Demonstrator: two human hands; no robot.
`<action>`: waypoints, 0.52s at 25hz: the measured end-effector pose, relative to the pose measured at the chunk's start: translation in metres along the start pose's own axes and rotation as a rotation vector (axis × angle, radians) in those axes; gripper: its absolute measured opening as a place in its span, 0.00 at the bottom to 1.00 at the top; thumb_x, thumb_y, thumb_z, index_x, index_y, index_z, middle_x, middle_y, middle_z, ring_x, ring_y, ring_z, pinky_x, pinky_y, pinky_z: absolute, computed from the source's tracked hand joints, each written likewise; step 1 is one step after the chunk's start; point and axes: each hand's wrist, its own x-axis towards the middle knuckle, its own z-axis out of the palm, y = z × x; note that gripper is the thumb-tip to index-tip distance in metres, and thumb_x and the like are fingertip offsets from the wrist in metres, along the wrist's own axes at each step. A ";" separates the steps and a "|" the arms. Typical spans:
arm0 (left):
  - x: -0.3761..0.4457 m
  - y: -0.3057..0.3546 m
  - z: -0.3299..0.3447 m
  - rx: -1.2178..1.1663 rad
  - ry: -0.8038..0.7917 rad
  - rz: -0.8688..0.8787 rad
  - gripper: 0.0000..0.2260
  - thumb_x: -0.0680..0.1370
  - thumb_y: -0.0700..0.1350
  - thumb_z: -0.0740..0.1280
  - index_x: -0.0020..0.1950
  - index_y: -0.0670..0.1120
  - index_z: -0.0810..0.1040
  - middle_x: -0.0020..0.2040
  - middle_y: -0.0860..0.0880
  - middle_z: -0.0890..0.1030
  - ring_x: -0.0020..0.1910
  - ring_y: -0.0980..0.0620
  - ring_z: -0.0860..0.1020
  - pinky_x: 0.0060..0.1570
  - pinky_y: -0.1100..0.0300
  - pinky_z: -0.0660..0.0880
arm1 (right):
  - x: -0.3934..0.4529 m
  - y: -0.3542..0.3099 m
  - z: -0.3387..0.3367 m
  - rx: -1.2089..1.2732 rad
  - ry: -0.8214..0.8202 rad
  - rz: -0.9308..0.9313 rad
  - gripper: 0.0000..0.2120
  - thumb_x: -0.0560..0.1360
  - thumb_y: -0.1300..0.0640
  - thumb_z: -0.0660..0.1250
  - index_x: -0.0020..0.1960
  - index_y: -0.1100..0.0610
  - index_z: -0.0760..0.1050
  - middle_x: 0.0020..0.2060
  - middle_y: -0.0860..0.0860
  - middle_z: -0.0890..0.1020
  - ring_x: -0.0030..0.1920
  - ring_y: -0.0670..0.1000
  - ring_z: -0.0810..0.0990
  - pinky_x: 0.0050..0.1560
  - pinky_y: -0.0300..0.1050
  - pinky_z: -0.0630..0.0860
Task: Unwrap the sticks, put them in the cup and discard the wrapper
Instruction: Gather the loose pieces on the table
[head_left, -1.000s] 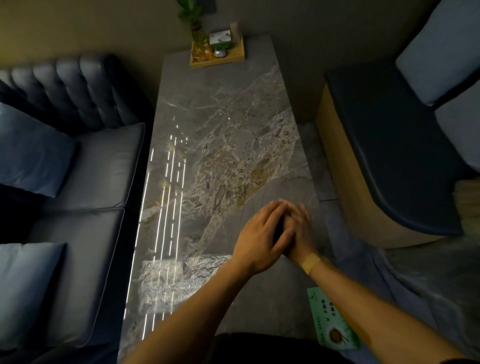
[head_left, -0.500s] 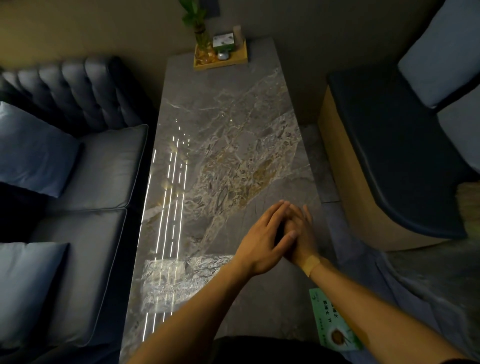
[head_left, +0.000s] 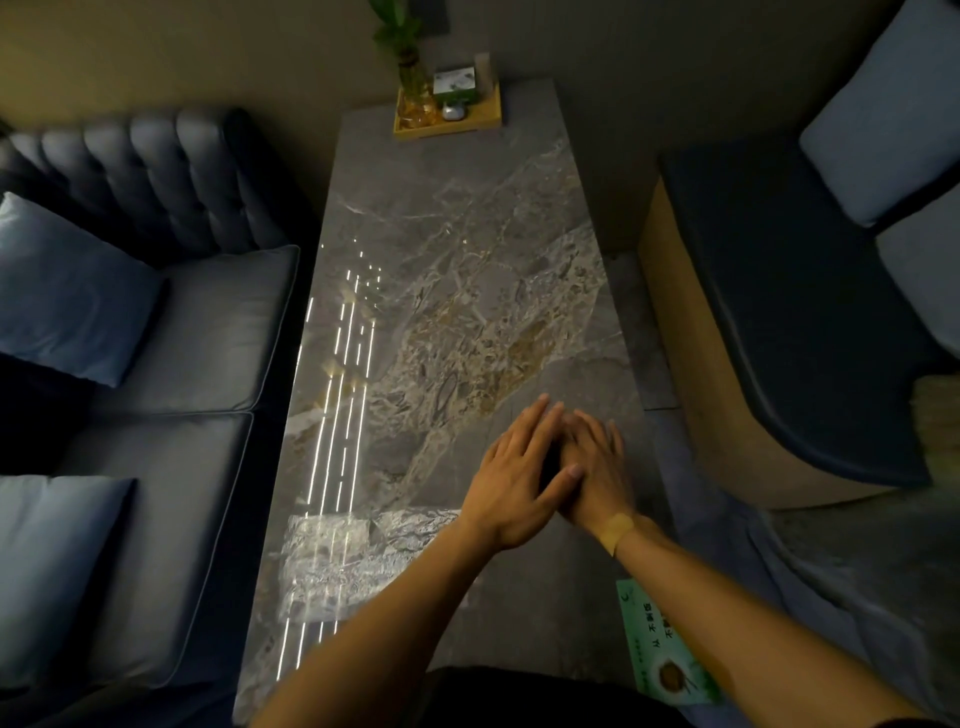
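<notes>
Sticks, cup and wrapper are not clearly showing anywhere; a green printed paper packet (head_left: 667, 649), lying at the near right corner of the long grey marble worktop (head_left: 457, 270) and partly hidden under the right forearm, is the likeliest wrapper, though its contents cannot be told. The person's hands are resting together just beyond that packet: the left hand (head_left: 514, 483) is lying flat, fingers extended, over the right hand (head_left: 597, 467), which is wearing a tan plaster at the wrist. Neither is gripping anything. A crumpled silver foil sheet (head_left: 332, 561) is lying left of the hands. A wooden tray (head_left: 483, 117) with a plant is sitting at the far end. Unwrapping seems not yet begun; next, the hands need to part and reach back for the packet.
</notes>
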 end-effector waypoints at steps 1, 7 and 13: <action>-0.002 -0.003 0.000 -0.032 0.024 -0.018 0.31 0.78 0.67 0.52 0.76 0.66 0.40 0.80 0.58 0.45 0.79 0.57 0.49 0.76 0.50 0.56 | -0.001 0.000 -0.001 0.017 0.008 0.002 0.29 0.71 0.42 0.59 0.70 0.49 0.64 0.69 0.49 0.69 0.74 0.54 0.60 0.73 0.62 0.55; -0.021 -0.015 0.008 -0.244 0.052 -0.190 0.38 0.72 0.72 0.60 0.73 0.71 0.39 0.78 0.64 0.51 0.73 0.66 0.53 0.72 0.58 0.58 | -0.007 0.007 -0.003 0.060 -0.014 0.041 0.40 0.64 0.28 0.63 0.70 0.45 0.62 0.75 0.51 0.60 0.75 0.58 0.55 0.72 0.66 0.55; -0.038 -0.023 0.021 -0.324 0.030 -0.254 0.40 0.70 0.73 0.63 0.73 0.72 0.40 0.73 0.73 0.49 0.71 0.70 0.54 0.67 0.65 0.58 | -0.014 0.015 0.002 0.060 -0.068 0.086 0.46 0.61 0.29 0.68 0.74 0.42 0.55 0.76 0.50 0.56 0.76 0.59 0.52 0.72 0.65 0.57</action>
